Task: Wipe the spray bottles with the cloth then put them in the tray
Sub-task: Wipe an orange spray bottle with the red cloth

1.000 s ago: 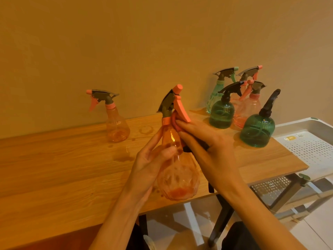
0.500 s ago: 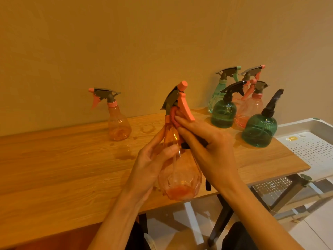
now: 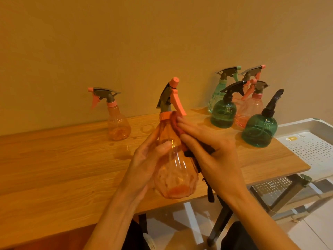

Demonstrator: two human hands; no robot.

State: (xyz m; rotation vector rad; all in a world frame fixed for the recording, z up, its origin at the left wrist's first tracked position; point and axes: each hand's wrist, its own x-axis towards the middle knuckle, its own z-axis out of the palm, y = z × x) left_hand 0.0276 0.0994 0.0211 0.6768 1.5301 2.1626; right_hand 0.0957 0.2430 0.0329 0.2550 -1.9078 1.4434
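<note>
My left hand point(image 3: 144, 163) grips an orange spray bottle point(image 3: 173, 170) by its body, lifted above the table's front edge. My right hand point(image 3: 212, 152) presses a dark red cloth point(image 3: 175, 123) against the bottle's neck and shoulder; most of the cloth is hidden under the palm. Another orange bottle point(image 3: 118, 123) stands alone at the back left. Several bottles cluster at the back right: two dark green point(image 3: 223, 114) point(image 3: 259, 130), one light teal point(image 3: 219, 91), two pink point(image 3: 250, 109). A white perforated tray point(image 3: 310, 147) sits right of the table.
The wooden table point(image 3: 63, 168) runs along a plain wall, with bare wood on its left half. Below the tray is a lower shelf point(image 3: 270, 188) of the rack. A black table leg point(image 3: 221, 219) stands under the front edge.
The held bottle has tilted a little more upright, and my right hand with the cloth has slid slightly along its neck. The other bottles have not moved.
</note>
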